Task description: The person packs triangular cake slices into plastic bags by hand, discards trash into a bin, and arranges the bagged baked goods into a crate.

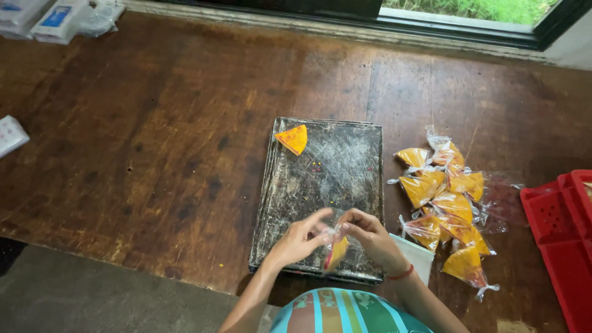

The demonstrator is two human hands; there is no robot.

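A: Okay, hands?
B: Left hand (299,239) and right hand (369,235) are together over the near edge of the tray (320,185), fingertips pinched on the top of a small bag (336,250).
A: What does the bag look like?
B: Clear thin plastic, one orange wedge inside with a red edge, hanging down between the hands. The neck is bunched up at the fingers; can't tell if it's tied.
A: Tray?
B: Dark, scratched, rectangular metal, on the brown wooden bench (154,142). One bare orange wedge (292,139) lies at its far left corner.
A: Anything else?
B: A pile of filled bags (445,200) just right of the tray, same orange wedges, necks twisted. Red crate (558,234) at the right edge. Red band on the right wrist.
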